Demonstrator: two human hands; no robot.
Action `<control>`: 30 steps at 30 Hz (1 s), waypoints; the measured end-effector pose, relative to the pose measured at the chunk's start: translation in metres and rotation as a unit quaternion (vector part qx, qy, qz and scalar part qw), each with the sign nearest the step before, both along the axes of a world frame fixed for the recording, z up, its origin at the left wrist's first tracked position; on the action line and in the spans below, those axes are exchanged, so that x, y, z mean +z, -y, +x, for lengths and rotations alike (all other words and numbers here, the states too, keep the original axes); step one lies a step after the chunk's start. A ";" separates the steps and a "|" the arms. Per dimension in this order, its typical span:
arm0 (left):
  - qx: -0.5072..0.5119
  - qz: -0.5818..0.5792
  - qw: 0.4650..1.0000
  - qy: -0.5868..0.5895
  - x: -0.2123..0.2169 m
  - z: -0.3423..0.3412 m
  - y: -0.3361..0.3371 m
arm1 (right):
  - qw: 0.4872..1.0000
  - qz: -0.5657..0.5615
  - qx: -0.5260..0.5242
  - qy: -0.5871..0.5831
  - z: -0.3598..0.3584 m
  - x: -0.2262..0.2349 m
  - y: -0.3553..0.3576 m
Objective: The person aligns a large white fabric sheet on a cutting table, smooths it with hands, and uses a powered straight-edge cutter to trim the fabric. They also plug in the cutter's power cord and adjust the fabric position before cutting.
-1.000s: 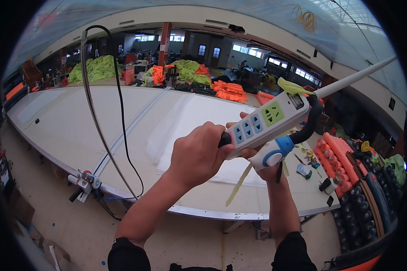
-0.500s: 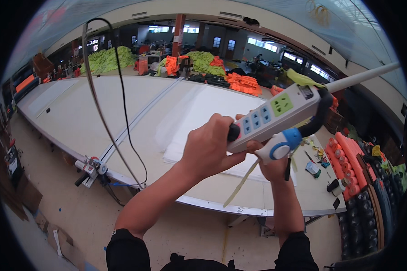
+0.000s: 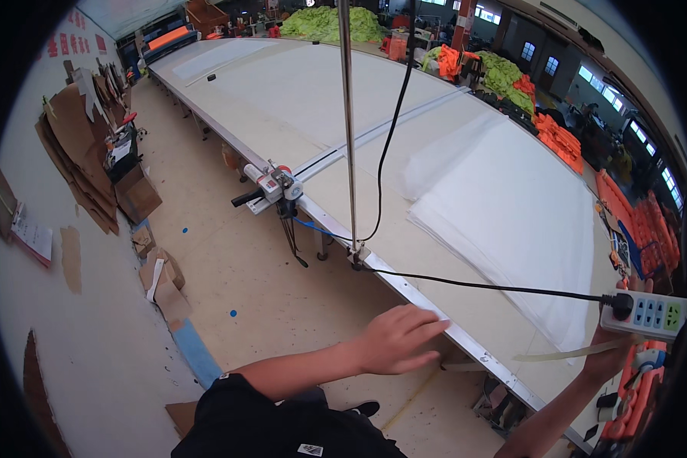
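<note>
On the right, my right hand is wrapped round a white power strip from below, and its fingertips show above the strip's far side. A black plug sits in the strip's left end. From it a black cord runs left to the foot of an upright metal rod at the table edge. A blue-and-white fitting is just below the strip, beside a pale strap. My left hand is empty, fingers apart, over the table's near edge.
A cutting machine rests on a rail across the long table. White sheets lie stacked on the table. Cardboard pieces lean along the left wall. Orange rolls stand at the right, with green fabric heaps behind.
My left hand has let go of the black plug and moved away to the left. My right hand still holds the power strip, now farther right in view. The view has turned left.
</note>
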State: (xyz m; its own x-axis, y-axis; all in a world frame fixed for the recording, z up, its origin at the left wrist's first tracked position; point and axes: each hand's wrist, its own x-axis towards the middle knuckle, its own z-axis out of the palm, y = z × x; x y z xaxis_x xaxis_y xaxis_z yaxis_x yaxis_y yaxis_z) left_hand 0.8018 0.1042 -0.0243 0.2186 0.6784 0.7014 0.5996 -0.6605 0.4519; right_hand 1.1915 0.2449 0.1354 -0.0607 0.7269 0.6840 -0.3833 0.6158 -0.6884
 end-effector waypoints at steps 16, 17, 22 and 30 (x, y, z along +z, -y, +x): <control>0.414 -0.801 0.335 0.273 -0.411 -0.539 0.447 | 0.913 -0.163 -0.243 -0.283 -0.003 -0.103 0.108; 0.409 -0.794 0.353 0.278 -0.409 -0.564 0.433 | 0.914 -0.168 -0.239 -0.281 0.026 -0.116 0.127; 0.402 -0.711 0.471 0.332 -0.374 -0.655 0.335 | 0.811 -0.229 -0.434 -0.318 -0.059 -0.152 0.153; 0.263 -0.642 0.653 0.305 -0.313 -0.723 0.142 | 0.555 -0.689 -0.464 0.021 -0.263 -0.474 0.185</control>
State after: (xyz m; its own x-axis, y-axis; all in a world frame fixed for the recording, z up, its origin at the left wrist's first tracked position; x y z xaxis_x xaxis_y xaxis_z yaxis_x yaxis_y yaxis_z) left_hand 0.0791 -0.0375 -0.3371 -0.3351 0.6621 -0.6703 0.0416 0.7212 0.6915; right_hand 0.9289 0.0596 -0.3383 0.7837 0.2887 -0.5499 -0.3075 -0.5890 -0.7474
